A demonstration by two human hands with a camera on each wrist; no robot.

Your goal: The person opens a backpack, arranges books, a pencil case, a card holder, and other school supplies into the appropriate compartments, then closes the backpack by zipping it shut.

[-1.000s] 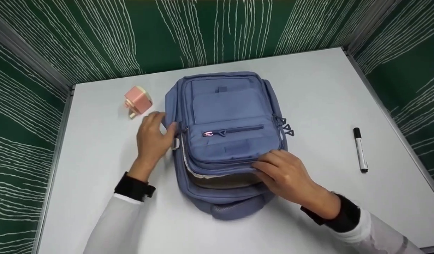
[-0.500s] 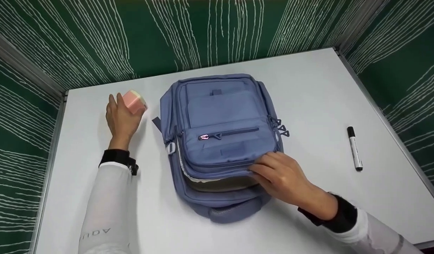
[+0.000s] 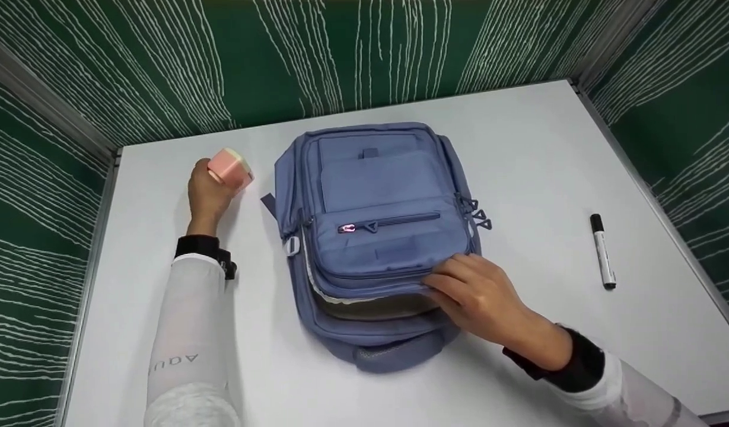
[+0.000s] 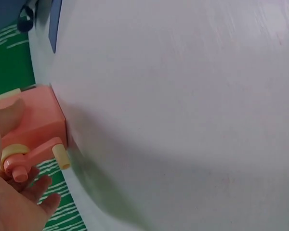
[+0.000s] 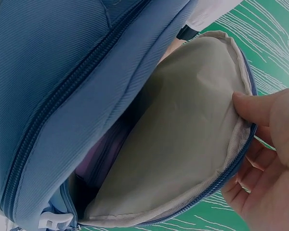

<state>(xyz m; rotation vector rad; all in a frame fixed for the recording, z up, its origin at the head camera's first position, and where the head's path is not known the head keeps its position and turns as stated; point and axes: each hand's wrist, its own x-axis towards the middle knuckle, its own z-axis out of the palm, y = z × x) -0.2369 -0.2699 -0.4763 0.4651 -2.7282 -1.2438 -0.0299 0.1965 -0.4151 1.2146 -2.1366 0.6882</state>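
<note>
A blue backpack (image 3: 382,178) lies front side up, its main compartment unzipped along the near end. My right hand (image 3: 474,296) pinches the zippered edge of the opening; in the right wrist view the thumb presses on the pale lining (image 5: 178,125) of the lifted panel. Inside, something purple (image 5: 94,154) shows partly. At the far left, my left hand (image 3: 207,193) grips a pink and cream hand-crank pencil sharpener (image 3: 229,166). In the left wrist view the thumb lies across its body, the fingers are below, and the crank (image 4: 41,151) points outward.
A black-capped white marker (image 3: 603,252) lies on the white table (image 3: 536,166), right of the backpack. Green panels (image 3: 269,65) with white streaks wall in the back and sides. A strap end (image 3: 269,204) sticks out at the backpack's left.
My left hand has left the backpack's left side, moved to the pencil sharpener and taken hold of it. The right hand keeps its pinch on the backpack's edge.
</note>
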